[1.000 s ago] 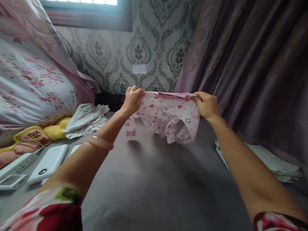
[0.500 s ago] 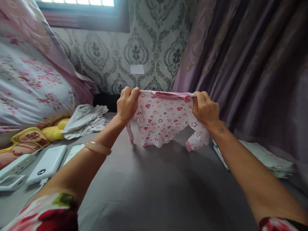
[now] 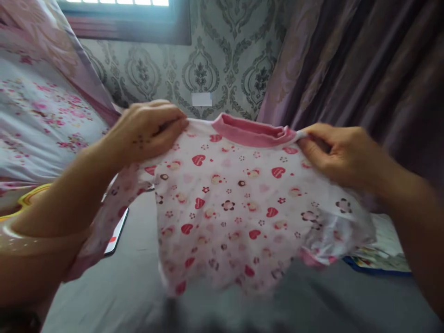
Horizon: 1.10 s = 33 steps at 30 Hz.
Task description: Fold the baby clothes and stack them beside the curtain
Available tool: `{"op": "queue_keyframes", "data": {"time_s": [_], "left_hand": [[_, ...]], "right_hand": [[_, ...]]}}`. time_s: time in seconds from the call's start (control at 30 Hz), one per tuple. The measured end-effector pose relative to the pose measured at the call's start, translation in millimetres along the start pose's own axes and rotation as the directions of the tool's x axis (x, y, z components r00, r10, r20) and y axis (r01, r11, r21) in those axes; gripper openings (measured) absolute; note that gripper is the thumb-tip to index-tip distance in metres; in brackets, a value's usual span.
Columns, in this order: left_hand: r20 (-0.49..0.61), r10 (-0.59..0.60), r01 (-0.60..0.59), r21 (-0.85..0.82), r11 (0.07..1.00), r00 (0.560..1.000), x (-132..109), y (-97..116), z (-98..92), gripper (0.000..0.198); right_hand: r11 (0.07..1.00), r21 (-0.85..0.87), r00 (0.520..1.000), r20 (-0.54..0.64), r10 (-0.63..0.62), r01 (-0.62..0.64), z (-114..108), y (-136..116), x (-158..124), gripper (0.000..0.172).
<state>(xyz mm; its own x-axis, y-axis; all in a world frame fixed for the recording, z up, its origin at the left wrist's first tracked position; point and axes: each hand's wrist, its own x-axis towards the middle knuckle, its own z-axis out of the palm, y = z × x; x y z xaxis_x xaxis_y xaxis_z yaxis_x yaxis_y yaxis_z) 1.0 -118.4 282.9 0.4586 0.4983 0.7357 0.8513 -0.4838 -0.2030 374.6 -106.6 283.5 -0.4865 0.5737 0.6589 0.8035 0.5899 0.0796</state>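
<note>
A small pink child's shirt [image 3: 236,203] with red hearts, little flowers and a darker pink collar hangs spread out close in front of me, above the grey bed sheet [image 3: 132,286]. My left hand [image 3: 145,129] pinches its left shoulder with closed fingers. My right hand [image 3: 340,155] pinches the right shoulder the same way. The sleeves dangle at both sides, blurred by motion. The shirt hides much of the bed behind it.
A floral quilt [image 3: 41,111] is piled at the left. A phone [image 3: 116,233] lies on the sheet under my left forearm. Folded papers [image 3: 381,254] lie at the right by the purple curtain [image 3: 364,69]. Patterned wallpaper and a window are behind.
Both hands have pulled the shirt from arm's length toward me and slightly up, so it now fills the middle of the view. Its sleeves swing.
</note>
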Motion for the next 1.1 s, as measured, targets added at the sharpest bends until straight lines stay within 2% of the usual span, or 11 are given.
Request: {"op": "queue_keyframes", "data": {"time_s": [0.07, 0.13, 0.2, 0.3, 0.4, 0.53, 0.63, 0.8, 0.97, 1.03, 1.1], "left_hand": [[0.176, -0.017, 0.038, -0.119, 0.992, 0.984, -3.8, -10.6, 31.9, 0.041], [0.371, -0.030, 0.106, -0.185, 0.977, 0.928, -18.4, -19.5, 77.5, 0.035], [0.502, -0.062, 0.171, -0.174, 0.970, 0.863, -41.7, -24.4, 128.9, 0.033], [0.593, -0.116, 0.203, -0.081, 0.976, 0.797, -82.4, -23.5, 198.8, 0.034], [0.646, -0.140, 0.215, -0.038, 0.976, 0.750, -114.4, -18.5, 244.4, 0.036], [0.663, -0.171, 0.231, -0.003, 0.973, 0.729, -132.8, -17.2, 270.7, 0.038], [0.664, -0.207, 0.261, 0.019, 0.965, 0.719, -134.9, -20.5, 280.4, 0.038], [0.683, -0.248, 0.316, 0.026, 0.948, 0.687, -128.8, -28.1, 297.8, 0.037], [0.676, -0.294, 0.364, 0.041, 0.930, 0.676, -114.7, -38.2, 319.2, 0.037], [0.688, -0.335, 0.411, 0.058, 0.910, 0.644, -108.5, -39.6, 326.1, 0.035], [0.722, -0.385, 0.473, 0.092, 0.877, 0.575, -102.3, -38.1, 330.7, 0.031]], "right_hand": [[0.988, 0.117, 0.977, 0.201, 0.073, -0.098, 28.3, 7.9, 4.4, 0.025], [0.977, 0.144, 0.931, 0.352, 0.098, -0.157, 71.1, 17.0, 1.1, 0.025], [0.975, 0.108, 0.878, 0.462, 0.123, -0.193, 121.4, 24.0, -9.7, 0.027], [0.974, -0.022, 0.791, 0.580, 0.196, -0.226, 193.6, 26.8, -34.0, 0.030], [0.973, -0.081, 0.725, 0.654, 0.215, -0.215, 244.4, 23.9, -56.1, 0.033], [0.971, -0.122, 0.675, 0.701, 0.230, -0.204, 276.9, 25.0, -67.8, 0.037], [0.973, -0.133, 0.690, 0.687, 0.228, -0.189, 288.3, 31.5, -65.7, 0.038], [0.978, -0.141, 0.689, 0.694, 0.207, -0.151, 305.8, 46.5, -50.3, 0.037], [0.980, -0.137, 0.681, 0.704, 0.199, -0.144, 321.8, 58.4, -32.4, 0.036], [0.971, -0.143, 0.666, 0.708, 0.237, -0.193, 325.3, 58.4, -28.5, 0.035], [0.954, -0.177, 0.667, 0.684, 0.295, -0.241, 327.5, 54.6, -25.7, 0.033]]}}
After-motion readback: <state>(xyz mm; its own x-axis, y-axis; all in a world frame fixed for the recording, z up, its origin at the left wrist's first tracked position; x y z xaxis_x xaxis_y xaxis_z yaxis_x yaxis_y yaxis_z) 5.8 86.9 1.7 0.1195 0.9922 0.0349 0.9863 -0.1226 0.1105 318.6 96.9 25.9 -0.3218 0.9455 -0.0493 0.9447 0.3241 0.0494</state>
